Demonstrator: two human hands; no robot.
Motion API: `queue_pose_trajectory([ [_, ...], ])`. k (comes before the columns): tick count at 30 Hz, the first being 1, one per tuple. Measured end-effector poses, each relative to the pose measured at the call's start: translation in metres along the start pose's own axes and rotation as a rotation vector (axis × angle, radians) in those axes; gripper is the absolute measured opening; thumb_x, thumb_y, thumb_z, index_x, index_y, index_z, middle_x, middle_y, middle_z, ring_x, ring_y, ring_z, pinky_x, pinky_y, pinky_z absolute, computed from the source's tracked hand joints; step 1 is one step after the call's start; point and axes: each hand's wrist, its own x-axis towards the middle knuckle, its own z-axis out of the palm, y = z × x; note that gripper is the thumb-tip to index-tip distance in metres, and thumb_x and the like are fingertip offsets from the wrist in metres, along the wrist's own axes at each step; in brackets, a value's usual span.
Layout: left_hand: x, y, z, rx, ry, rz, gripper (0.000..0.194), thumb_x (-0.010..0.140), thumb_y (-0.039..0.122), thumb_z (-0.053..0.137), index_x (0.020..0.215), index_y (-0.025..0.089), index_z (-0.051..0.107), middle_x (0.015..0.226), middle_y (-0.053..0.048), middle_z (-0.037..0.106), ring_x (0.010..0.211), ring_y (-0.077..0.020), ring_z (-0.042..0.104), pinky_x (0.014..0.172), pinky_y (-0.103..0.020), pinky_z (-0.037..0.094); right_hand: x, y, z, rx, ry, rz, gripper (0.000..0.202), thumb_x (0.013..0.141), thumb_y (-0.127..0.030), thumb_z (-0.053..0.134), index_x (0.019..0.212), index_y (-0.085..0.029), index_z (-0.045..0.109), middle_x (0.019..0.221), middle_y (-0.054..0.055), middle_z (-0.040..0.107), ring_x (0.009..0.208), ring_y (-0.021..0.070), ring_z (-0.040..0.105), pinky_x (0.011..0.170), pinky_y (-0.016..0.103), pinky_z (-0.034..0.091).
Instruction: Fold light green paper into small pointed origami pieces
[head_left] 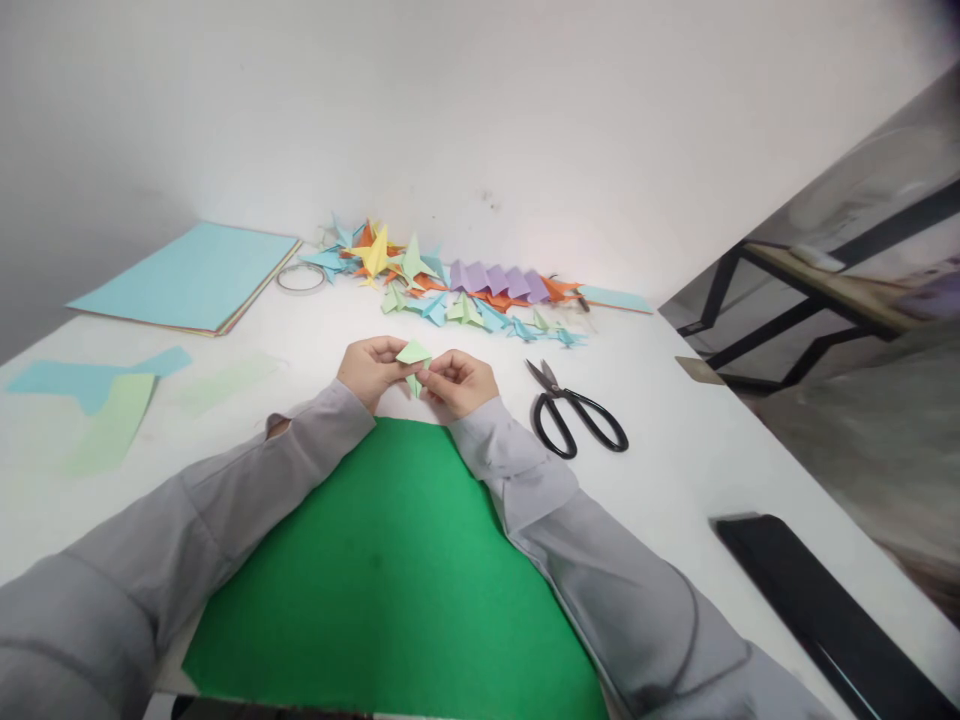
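Head view: left hand and right hand both pinch small light-green folded paper, just past far edge of green sheet, which lies at desk's near edge. Scissors right of right hand; folded paper shapes along desk's far edge.

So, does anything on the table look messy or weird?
A bit: the blue paper and green strip at left lie jumbled, unlike the stacked sheets behind. The scissors lie slightly open. Nothing looks spilled.
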Motion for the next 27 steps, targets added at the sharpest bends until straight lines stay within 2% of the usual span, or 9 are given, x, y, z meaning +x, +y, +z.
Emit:
queue_pose_trajectory([
  [4, -0.0016, 0.0034, 0.0011, -0.075, 0.031, -0.033, 0.036, 0.031, 0.016, 0.081, 0.062, 0.011, 0.062, 0.059, 0.000, 0.065, 0.057, -0.0107, 0.059, 0.058, -0.026, 0.048, 0.0000, 0.0037, -0.0003, -0.009, -0.018, 0.000, 0.031, 0.047, -0.034, 0.078, 0.059, -0.017, 0.055, 0.042, -0.005, 0.055, 0.039, 0.0086, 0.049, 0.043, 0.023, 0.041],
  [8, -0.0015, 0.0041, 0.0009, -0.117, 0.037, -0.028, 0.035, 0.033, 0.016, 0.081, 0.062, 0.012, 0.062, 0.061, 0.000, 0.065, 0.059, -0.0115, 0.060, 0.060, -0.027, 0.049, -0.0024, 0.0035, 0.0023, -0.017, -0.040, 0.023, 0.030, 0.050, -0.038, 0.076, 0.058, -0.017, 0.055, 0.044, -0.003, 0.057, 0.040, 0.0092, 0.051, 0.044, 0.024, 0.043],
  [14, -0.0009, 0.0032, 0.0005, -0.120, 0.031, -0.027, 0.033, 0.034, 0.015, 0.081, 0.062, 0.012, 0.062, 0.062, -0.001, 0.064, 0.061, -0.0115, 0.060, 0.062, -0.028, 0.048, -0.0060, 0.0001, 0.0042, -0.056, -0.005, 0.030, 0.029, 0.053, -0.038, 0.073, 0.057, -0.016, 0.054, 0.046, -0.001, 0.060, 0.031, 0.0055, 0.039, 0.032, 0.020, 0.033],
  [17, -0.0008, 0.0040, 0.0007, -0.117, 0.031, -0.031, 0.034, 0.033, 0.015, 0.081, 0.062, 0.012, 0.062, 0.062, -0.001, 0.064, 0.062, -0.0120, 0.060, 0.063, -0.030, 0.048, -0.0061, -0.0001, 0.0043, -0.045, -0.012, 0.037, 0.030, 0.053, -0.038, 0.074, 0.057, -0.016, 0.054, 0.046, -0.001, 0.060, 0.032, 0.0059, 0.040, 0.033, 0.020, 0.034],
  [24, -0.0022, 0.0048, 0.0017, -0.049, 0.009, -0.036, 0.035, 0.031, 0.016, 0.081, 0.061, 0.011, 0.064, 0.056, 0.001, 0.061, 0.053, -0.0109, 0.055, 0.053, -0.027, 0.045, -0.0072, -0.0003, 0.0050, 0.027, -0.055, 0.074, 0.034, 0.047, -0.040, 0.077, 0.058, -0.016, 0.055, 0.047, -0.003, 0.061, 0.035, 0.0067, 0.046, 0.038, 0.021, 0.040],
  [27, -0.0017, 0.0030, 0.0006, -0.014, -0.004, -0.019, 0.034, 0.033, 0.017, 0.080, 0.062, 0.012, 0.065, 0.055, 0.001, 0.061, 0.052, -0.0102, 0.054, 0.050, -0.024, 0.043, -0.0075, 0.0001, 0.0053, 0.018, -0.072, 0.072, 0.034, 0.047, -0.039, 0.077, 0.057, -0.016, 0.054, 0.047, -0.003, 0.060, 0.035, 0.0063, 0.045, 0.036, 0.020, 0.038],
])
